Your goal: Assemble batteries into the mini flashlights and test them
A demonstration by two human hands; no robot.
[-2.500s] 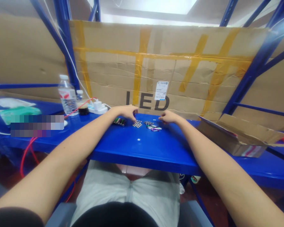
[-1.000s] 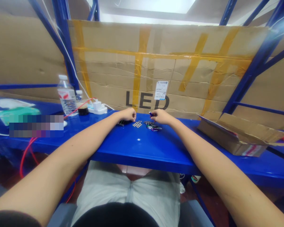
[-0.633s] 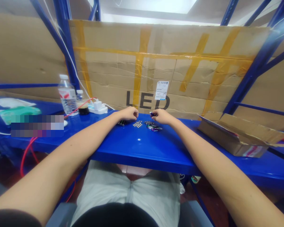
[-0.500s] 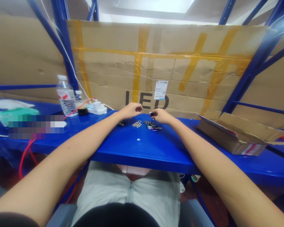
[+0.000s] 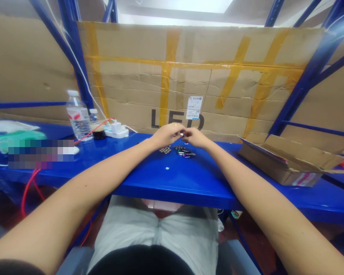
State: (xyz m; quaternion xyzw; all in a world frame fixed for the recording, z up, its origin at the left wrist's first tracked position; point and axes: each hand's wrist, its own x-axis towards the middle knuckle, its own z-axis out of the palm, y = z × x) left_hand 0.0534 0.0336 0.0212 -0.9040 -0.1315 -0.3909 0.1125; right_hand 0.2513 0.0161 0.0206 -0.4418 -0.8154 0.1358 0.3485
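My left hand (image 5: 167, 134) and my right hand (image 5: 195, 137) meet above the far part of the blue table (image 5: 172, 179), fingertips pinched together on a tiny metal piece (image 5: 182, 134) between them. Which hand carries it I cannot tell. Just below lie a cluster of small silver button-like pieces (image 5: 165, 150) and a pile of coloured keychain-like items (image 5: 183, 152). Both forearms stretch out over the table.
A taped cardboard sheet (image 5: 189, 76) marked "LED" stands behind the table. A water bottle (image 5: 76, 114), a dark jar (image 5: 98, 130) and a white power strip (image 5: 116, 130) with a red cable stand at the left. An open cardboard box (image 5: 289, 162) lies at the right.
My left hand has risen from the small pieces on the table and moved right to meet my right hand, which holds a small item lifted off the pile.
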